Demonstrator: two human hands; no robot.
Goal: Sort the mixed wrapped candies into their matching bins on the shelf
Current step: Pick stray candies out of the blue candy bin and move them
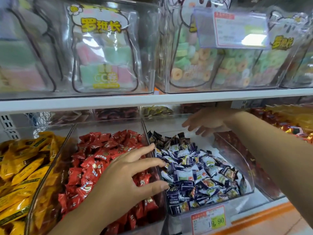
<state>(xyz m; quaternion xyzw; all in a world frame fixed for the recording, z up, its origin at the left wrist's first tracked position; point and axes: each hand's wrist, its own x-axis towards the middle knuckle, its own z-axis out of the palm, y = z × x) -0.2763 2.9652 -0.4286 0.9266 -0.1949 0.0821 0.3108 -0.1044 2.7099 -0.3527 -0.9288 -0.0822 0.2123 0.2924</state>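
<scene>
I count two hands in my view, the left hand and the right hand. Along the front of the lower shelf I make out four clear bins, one each of yellow candies, red candies, blue-and-white candies and dark red candies. There are two price tags, an upper price tag and a lower price tag.

Four clear plastic bins stand side by side on the lower shelf, tilted forward. The leftmost holds yellow wrapped candies. The next bin is heaped nearly to its rim with red wrapped candies. The third bin holds a lower pile of blue-and-white wrapped candies, with several dark brown wrappers at its back left. The rightmost shows dark red candies.
</scene>
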